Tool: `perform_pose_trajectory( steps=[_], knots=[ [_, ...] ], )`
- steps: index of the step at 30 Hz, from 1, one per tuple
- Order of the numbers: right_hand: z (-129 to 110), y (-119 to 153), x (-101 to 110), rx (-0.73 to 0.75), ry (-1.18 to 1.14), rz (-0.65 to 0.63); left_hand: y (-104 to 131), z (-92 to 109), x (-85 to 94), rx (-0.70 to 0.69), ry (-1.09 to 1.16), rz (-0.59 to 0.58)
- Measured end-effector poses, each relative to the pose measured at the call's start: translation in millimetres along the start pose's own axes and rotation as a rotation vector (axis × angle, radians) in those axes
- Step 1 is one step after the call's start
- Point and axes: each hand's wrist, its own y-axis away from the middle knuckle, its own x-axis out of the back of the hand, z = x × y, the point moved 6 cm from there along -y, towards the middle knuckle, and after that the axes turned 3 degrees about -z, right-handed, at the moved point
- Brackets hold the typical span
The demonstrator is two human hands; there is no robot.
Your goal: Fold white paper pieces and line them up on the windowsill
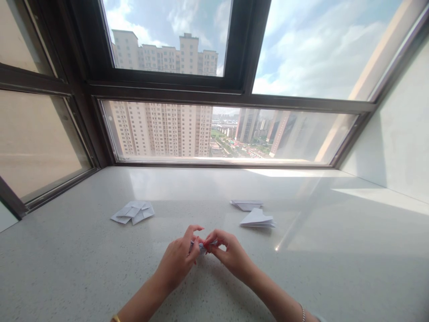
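Note:
Between my two hands is a small piece of folded paper (201, 248), pale with a dark bluish pattern or print; fingers hide most of it. My left hand (179, 255) pinches its left side between thumb and fingers, the index finger raised above it. On the other side, my right hand (228, 250) grips the paper's right end between thumb and fingertips. Both hands are close together, just above the pale speckled counter. Beyond my right hand lie two folded white paper planes, a nearer one (257, 219) and a farther one (246, 205).
A flat pile of folded white paper (133, 211) lies to the left on the speckled sill (83, 259). Along the back runs a dark window frame (221, 165), with tall buildings outside. A white wall (398, 116) bounds the right side.

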Motion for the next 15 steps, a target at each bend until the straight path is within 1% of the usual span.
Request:
perform_pose_trajectory(
  steps=[5, 8, 10, 12, 15],
  knots=[
    [-0.4, -0.7, -1.3, -0.024, 0.042, -0.033, -0.3, -5.2, -3.3, 0.078, -0.017, -0.017],
    [0.1, -1.3, -0.2, -0.022, 0.049, -0.016, -1.8, -8.5, -3.6, 0.089, 0.09, -0.006],
    [3.0, -1.7, 0.8, -0.042, -0.013, -0.006, -3.1, -8.7, -3.3, 0.077, 0.205, -0.012],
    [7.7, -2.6, 1.7, -0.082, -0.128, -0.003, -4.5, -8.7, -3.6, 0.069, 0.331, -0.033],
    [13.5, -4.8, 3.8, -0.132, -0.292, 0.01, -6.5, -10.7, -7.3, 0.078, 0.484, -0.093]
  ],
)
